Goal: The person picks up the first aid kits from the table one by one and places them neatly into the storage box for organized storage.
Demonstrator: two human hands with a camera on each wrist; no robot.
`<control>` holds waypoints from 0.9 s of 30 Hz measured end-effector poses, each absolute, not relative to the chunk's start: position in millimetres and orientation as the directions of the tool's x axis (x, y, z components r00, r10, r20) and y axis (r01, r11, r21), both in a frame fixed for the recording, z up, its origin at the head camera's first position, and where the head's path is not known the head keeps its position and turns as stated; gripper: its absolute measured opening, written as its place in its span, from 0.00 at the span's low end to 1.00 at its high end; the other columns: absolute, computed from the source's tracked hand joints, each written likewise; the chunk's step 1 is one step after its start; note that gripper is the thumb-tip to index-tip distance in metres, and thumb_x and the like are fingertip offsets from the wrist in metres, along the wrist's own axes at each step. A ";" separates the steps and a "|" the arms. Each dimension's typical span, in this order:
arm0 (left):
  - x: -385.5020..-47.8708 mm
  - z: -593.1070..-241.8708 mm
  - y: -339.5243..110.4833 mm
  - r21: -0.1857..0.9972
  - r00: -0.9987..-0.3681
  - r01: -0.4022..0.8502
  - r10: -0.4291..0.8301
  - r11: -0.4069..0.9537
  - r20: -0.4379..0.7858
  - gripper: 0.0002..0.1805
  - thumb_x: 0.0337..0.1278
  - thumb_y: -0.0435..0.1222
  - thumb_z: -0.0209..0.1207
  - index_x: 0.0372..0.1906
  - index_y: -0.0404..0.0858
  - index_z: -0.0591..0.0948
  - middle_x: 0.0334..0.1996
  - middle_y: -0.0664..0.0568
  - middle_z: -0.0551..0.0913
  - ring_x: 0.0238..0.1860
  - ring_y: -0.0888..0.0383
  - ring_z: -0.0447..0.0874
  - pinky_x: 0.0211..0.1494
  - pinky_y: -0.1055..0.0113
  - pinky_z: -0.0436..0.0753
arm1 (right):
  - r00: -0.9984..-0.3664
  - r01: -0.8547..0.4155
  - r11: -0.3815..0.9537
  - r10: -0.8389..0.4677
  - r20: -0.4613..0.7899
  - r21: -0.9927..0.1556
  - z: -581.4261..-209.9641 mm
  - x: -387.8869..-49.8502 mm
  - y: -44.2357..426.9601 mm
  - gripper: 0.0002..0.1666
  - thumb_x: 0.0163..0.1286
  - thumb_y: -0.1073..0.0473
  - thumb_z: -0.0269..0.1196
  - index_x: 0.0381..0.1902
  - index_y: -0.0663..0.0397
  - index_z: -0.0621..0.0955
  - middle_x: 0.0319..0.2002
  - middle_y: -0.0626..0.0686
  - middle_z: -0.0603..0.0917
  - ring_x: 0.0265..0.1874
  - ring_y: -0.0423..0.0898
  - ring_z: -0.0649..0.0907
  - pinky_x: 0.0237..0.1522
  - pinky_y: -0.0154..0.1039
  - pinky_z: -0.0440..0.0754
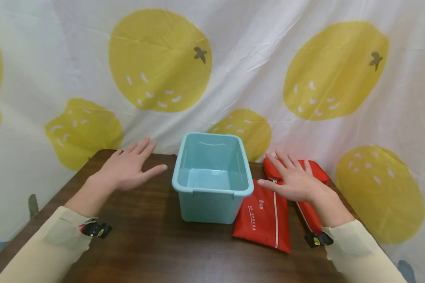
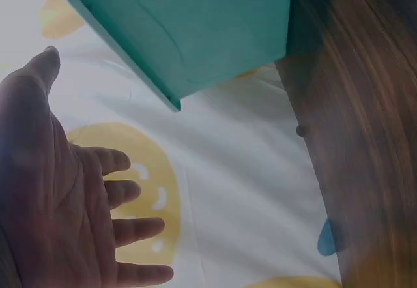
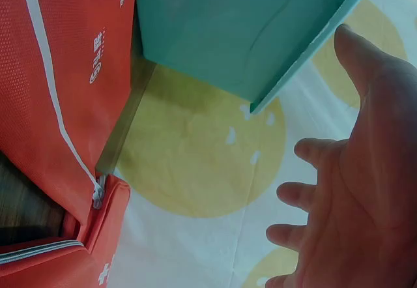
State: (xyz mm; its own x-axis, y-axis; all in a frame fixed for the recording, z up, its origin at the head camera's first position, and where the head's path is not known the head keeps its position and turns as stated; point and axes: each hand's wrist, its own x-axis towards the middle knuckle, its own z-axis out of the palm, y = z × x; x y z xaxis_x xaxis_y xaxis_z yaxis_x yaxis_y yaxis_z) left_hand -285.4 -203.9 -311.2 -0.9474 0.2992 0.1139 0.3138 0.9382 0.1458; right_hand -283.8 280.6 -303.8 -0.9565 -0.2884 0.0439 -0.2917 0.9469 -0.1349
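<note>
A light blue plastic bin (image 1: pixel 207 204) stands on the dark wooden table, its inside bare. To its left, my left hand (image 1: pixel 129 169) hovers with fingers straight and spread, holding nothing. My right hand (image 1: pixel 292 181) is likewise spread on the other side, above a flat red zippered pouch (image 1: pixel 260 220) and a red zippered case (image 1: pixel 316 171). White print marks the pouch, and a white zip runs along it. In the left wrist view the bin's side (image 2: pixel 215 27) is apart from the fingers. The right wrist view shows the pouch (image 3: pixel 71 73) beside the bin.
The brown table (image 1: pixel 156 251) reaches back to a white cloth (image 1: pixel 241 70) printed with yellow fruit, hanging close behind the bin. Part of the pouch lies near or against the bin's right side. A black wristband (image 1: pixel 95 229) is on each wrist.
</note>
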 end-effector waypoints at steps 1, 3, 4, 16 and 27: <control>-286.2 -311.8 -202.7 0.150 -0.947 0.316 0.300 0.937 0.117 0.58 0.74 0.78 0.37 0.92 0.45 0.43 0.92 0.42 0.41 0.89 0.30 0.45 0.84 0.23 0.53 | -0.957 -0.291 0.947 -0.288 0.044 -0.135 -304.7 -284.3 280.8 0.64 0.73 0.18 0.57 0.92 0.43 0.49 0.91 0.62 0.46 0.87 0.73 0.47 0.78 0.85 0.37; -286.5 -312.5 -199.5 0.164 -0.945 0.320 0.303 0.933 0.123 0.59 0.74 0.78 0.37 0.92 0.44 0.43 0.92 0.41 0.41 0.89 0.31 0.46 0.84 0.24 0.54 | -0.957 -0.291 0.947 -0.287 0.045 -0.136 -306.2 -285.0 281.2 0.65 0.73 0.18 0.57 0.92 0.43 0.49 0.91 0.62 0.46 0.87 0.73 0.47 0.78 0.85 0.37; -286.4 -312.8 -197.3 0.172 -0.945 0.322 0.304 0.931 0.124 0.59 0.74 0.78 0.37 0.92 0.43 0.43 0.92 0.41 0.41 0.90 0.32 0.45 0.84 0.24 0.55 | -0.957 -0.290 0.947 -0.287 0.046 -0.136 -306.9 -285.2 281.4 0.65 0.73 0.18 0.57 0.92 0.43 0.49 0.91 0.62 0.46 0.87 0.73 0.47 0.78 0.84 0.37; -288.2 -317.8 -149.2 0.289 -0.928 0.372 0.359 0.882 0.098 0.67 0.71 0.79 0.42 0.89 0.30 0.44 0.90 0.34 0.47 0.85 0.33 0.62 0.76 0.35 0.75 | -0.955 -0.295 0.946 -0.289 0.061 -0.134 -312.3 -284.8 283.5 0.64 0.73 0.17 0.56 0.91 0.45 0.52 0.90 0.61 0.48 0.86 0.73 0.50 0.79 0.83 0.39; -291.0 -319.6 -109.8 0.283 -0.925 0.377 0.370 0.882 0.081 0.72 0.64 0.82 0.45 0.89 0.30 0.43 0.91 0.37 0.43 0.80 0.33 0.71 0.71 0.34 0.79 | -0.958 -0.286 0.947 -0.280 0.059 -0.143 -317.7 -283.7 286.5 0.66 0.73 0.17 0.57 0.91 0.50 0.52 0.89 0.63 0.52 0.86 0.74 0.52 0.80 0.82 0.39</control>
